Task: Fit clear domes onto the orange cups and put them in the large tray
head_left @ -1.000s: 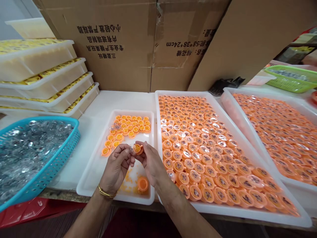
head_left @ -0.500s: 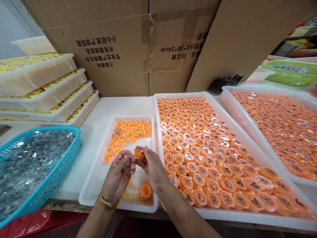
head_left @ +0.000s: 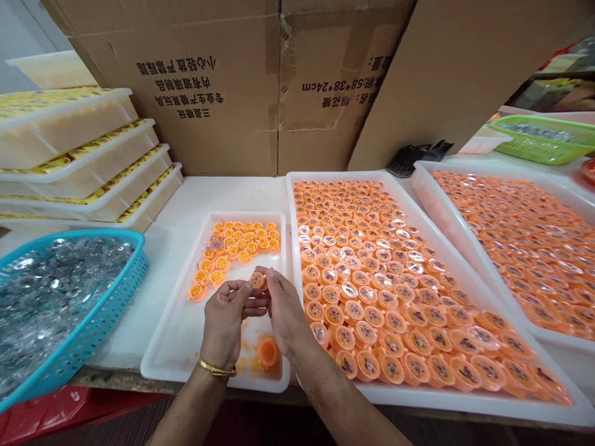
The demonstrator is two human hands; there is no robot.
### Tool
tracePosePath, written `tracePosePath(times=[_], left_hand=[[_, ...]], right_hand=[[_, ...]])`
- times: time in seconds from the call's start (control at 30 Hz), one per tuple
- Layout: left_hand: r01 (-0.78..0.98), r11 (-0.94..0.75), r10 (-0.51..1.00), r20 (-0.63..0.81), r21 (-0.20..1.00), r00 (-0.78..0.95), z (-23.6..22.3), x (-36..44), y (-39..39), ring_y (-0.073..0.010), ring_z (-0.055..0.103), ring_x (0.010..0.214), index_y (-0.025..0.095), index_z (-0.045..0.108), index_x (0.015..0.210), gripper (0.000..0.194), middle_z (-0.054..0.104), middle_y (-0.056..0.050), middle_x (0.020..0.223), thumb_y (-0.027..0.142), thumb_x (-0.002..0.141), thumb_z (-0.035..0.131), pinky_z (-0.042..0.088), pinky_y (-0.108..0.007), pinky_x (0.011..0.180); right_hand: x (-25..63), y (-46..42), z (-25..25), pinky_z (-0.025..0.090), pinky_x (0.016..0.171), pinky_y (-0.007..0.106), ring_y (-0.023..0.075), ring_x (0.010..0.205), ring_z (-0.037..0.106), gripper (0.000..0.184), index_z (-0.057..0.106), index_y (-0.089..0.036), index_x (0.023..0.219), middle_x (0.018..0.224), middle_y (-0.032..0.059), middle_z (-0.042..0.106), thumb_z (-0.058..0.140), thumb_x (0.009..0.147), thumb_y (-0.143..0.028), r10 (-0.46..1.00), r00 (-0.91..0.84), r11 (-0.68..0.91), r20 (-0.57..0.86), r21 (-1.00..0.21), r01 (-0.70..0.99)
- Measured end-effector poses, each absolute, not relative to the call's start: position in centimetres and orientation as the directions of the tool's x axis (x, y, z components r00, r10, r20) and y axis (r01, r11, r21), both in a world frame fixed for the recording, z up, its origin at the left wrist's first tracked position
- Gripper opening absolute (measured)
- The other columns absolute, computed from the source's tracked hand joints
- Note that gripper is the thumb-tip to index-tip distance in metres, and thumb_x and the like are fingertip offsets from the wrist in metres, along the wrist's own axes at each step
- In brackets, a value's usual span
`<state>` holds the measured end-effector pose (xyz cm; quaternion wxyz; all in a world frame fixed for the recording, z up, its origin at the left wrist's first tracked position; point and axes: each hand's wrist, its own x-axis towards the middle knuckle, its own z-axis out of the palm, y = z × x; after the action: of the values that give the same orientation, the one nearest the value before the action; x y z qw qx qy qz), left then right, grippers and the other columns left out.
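Note:
Over the small white tray, my right hand is closed on a small orange cup, which it grips from the right. A clear lid with a dark print lies over the cup's mouth. My left hand has its thumb and forefinger pinched at the left edge of that lid; whether the lid is fully seated cannot be seen. Beyond the hands, several orange cups with yellow pieces inside stand in the tray, a few clear lids among them. An orange round container sits near its front edge among scattered orange bits.
On the left is a blue basket heaped with clear lids, behind it stacked white trays of yellow items. Two large trays of lidded orange cups fill the right. Cardboard walls the back, near a black object and green basket.
The clear lid in my left fingers has moved right onto the cup, whose yellow contents showed uncovered before. My right hand keeps its hold. The camera view has shifted slightly.

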<state>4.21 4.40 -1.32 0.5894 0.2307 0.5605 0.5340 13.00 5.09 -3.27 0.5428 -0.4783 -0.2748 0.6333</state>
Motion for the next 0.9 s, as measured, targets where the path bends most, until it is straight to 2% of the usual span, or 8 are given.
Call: tracePosePath(times=[0.17, 0.3, 0.43, 0.5, 0.6, 0.67, 0.77, 0.9], left_hand=[[-0.323, 0.34, 0.895, -0.409, 0.883, -0.176, -1.5, 4.1, 4.6, -0.0174, 0.066, 0.051, 0.014, 0.054, 0.078, 0.029, 0.067, -0.002, 0.06, 0.031, 0.065, 0.074, 0.053, -0.026, 0.049], [-0.196, 0.341, 0.909, -0.375, 0.92, -0.181, -1.5, 4.0, 4.6, -0.0169, 0.064, 0.047, 0.015, 0.054, 0.076, 0.028, 0.065, 0.0, 0.058, 0.034, 0.067, 0.072, 0.051, -0.026, 0.045], [0.011, 0.293, 0.933, -0.284, 0.956, -0.223, -1.7, 3.9, 4.4, -0.0145, 0.061, 0.042, 0.016, 0.053, 0.073, 0.03, 0.059, 0.003, 0.054, 0.041, 0.069, 0.07, 0.046, -0.022, 0.039], [0.024, 0.261, 0.946, -0.251, 0.965, -0.206, -2.0, 3.8, 4.3, -0.0134, 0.06, 0.043, 0.017, 0.053, 0.076, 0.03, 0.059, 0.003, 0.056, 0.043, 0.071, 0.068, 0.046, -0.021, 0.039], [0.0, 0.235, 0.963, -0.233, 0.972, -0.139, -2.2, 3.5, 4.5, -0.0121, 0.057, 0.046, 0.019, 0.052, 0.09, 0.033, 0.058, 0.004, 0.061, 0.044, 0.073, 0.067, 0.045, -0.021, 0.04], [0.029, 0.226, 0.971, -0.223, 0.974, -0.089, -2.2, 3.2, 4.8, -0.0092, 0.051, 0.043, 0.02, 0.052, 0.094, 0.033, 0.053, 0.006, 0.059, 0.044, 0.075, 0.065, 0.04, -0.018, 0.037], [0.004, 0.25, 0.968, -0.25, 0.968, 0.003, -1.8, 2.6, 5.3, -0.0042, 0.037, 0.041, 0.02, 0.054, 0.09, 0.03, 0.045, 0.008, 0.056, 0.043, 0.075, 0.066, 0.027, -0.014, 0.036], [0.024, 0.27, 0.962, -0.27, 0.963, 0.035, -1.3, 1.5, 5.4, -0.0041, 0.033, 0.043, 0.02, 0.054, 0.084, 0.031, 0.042, 0.009, 0.054, 0.047, 0.074, 0.066, 0.026, -0.013, 0.038]], right_hand=[[13.0, 5.2, -2.8, 0.048, 0.059, 0.026, 0.0163, 0.074, 0.06, 0.034, 0.064, -0.02, 0.1, 0.086, 0.003, 0.063, 0.061, 0.075, -0.042, 0.935, 0.057, -0.303, -0.351, -0.87, -0.39], [13.1, 5.3, -2.9, 0.047, 0.057, 0.024, 0.0142, 0.069, 0.059, 0.028, 0.065, -0.018, 0.094, 0.078, 0.0008, 0.062, 0.065, 0.072, -0.035, 0.931, 0.082, -0.293, -0.355, -0.863, -0.412], [13.0, 5.3, -2.9, 0.05, 0.072, 0.028, 0.0129, 0.071, 0.059, 0.022, 0.065, -0.018, 0.089, 0.077, 0.0001, 0.062, 0.066, 0.071, -0.029, 0.941, 0.095, -0.24, -0.326, -0.835, -0.495], [12.9, 5.2, -2.8, 0.051, 0.076, 0.03, 0.0133, 0.072, 0.06, 0.02, 0.065, -0.018, 0.09, 0.077, 0.0, 0.062, 0.065, 0.072, -0.028, 0.945, 0.096, -0.23, -0.312, -0.846, -0.481], [13.0, 5.1, -2.6, 0.051, 0.076, 0.032, 0.0141, 0.072, 0.062, 0.021, 0.064, -0.018, 0.092, 0.078, 0.0002, 0.063, 0.063, 0.073, -0.027, 0.952, 0.094, -0.217, -0.29, -0.862, -0.458], [13.1, 5.1, -2.5, 0.05, 0.08, 0.033, 0.0145, 0.077, 0.062, 0.021, 0.064, -0.018, 0.092, 0.082, 0.0014, 0.064, 0.063, 0.073, -0.027, 0.96, 0.086, -0.197, -0.265, -0.865, -0.462], [13.3, 5.1, -2.4, 0.05, 0.083, 0.035, 0.0147, 0.079, 0.061, 0.023, 0.064, -0.018, 0.094, 0.087, 0.0025, 0.065, 0.064, 0.072, -0.026, 0.971, 0.071, -0.168, -0.227, -0.867, -0.469], [13.1, 4.9, -2.5, 0.05, 0.082, 0.036, 0.0156, 0.078, 0.06, 0.039, 0.061, -0.022, 0.11, 0.085, 0.0005, 0.064, 0.065, 0.072, -0.025, 0.985, 0.057, -0.123, -0.162, -0.896, -0.427]])
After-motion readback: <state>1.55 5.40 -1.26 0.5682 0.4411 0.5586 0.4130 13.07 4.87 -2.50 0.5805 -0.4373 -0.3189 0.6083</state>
